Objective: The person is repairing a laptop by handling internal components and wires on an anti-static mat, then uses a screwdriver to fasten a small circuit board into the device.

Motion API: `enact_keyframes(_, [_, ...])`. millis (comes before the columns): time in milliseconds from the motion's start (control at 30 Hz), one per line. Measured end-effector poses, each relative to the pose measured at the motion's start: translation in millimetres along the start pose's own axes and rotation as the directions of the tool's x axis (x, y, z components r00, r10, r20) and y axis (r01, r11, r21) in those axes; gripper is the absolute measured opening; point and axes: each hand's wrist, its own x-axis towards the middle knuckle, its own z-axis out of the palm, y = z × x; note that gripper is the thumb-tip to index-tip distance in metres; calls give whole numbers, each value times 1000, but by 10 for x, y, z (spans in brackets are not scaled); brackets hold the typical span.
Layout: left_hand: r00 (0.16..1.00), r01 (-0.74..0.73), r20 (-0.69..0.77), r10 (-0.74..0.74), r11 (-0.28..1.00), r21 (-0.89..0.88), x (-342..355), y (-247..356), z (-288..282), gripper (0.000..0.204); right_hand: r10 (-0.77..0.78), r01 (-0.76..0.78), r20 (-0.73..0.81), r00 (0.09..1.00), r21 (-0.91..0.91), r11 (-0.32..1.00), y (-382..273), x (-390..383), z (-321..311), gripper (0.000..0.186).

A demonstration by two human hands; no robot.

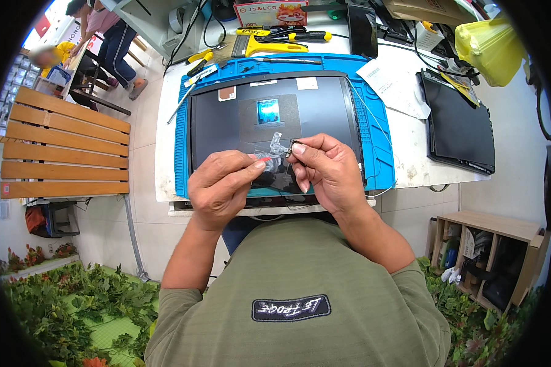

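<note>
My left hand (223,183) is pinched on a small red strip (264,159) with crumpled clear plastic (277,142) around it. My right hand (324,174) grips a small black and metal piece (291,148) between thumb and forefinger, beside the plastic. Both are just above a dark flat panel (324,104) that has a blue reflective square (267,111) near its middle. The panel lies on a blue work mat (376,134), and its lower middle is partly hidden by my hands and the plastic.
Yellow-handled tools (269,45), a phone (362,30), a paper (389,85) and black panels (456,119) surround the mat. A yellow bag (487,52) hangs right. A slatted bench (64,147) stands left, two other people (110,46) behind it. A wooden shelf (490,221) is low right.
</note>
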Motion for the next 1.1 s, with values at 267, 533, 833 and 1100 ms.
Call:
enact_keyframes(267, [996, 56, 69, -49, 994, -97, 53, -151, -156, 34, 9, -9, 2, 1000, -16, 1000, -29, -27, 21, 15])
enact_keyframes(533, [963, 210, 218, -158, 946, -245, 258, -231, -329, 28, 21, -19, 42, 999, -63, 998, -73, -44, 25, 17])
enact_keyframes(833, [909, 338, 362, -207, 874, -350, 324, -315, -345, 26, 52, -48, 68, 996, -54, 997, -87, -39, 5, 17])
enact_keyframes(1100, [867, 475, 413, -279, 714, -515, 265, -422, -320, 20, 66, -62, 91, 994, -46, 997, -112, -32, -1, 17])
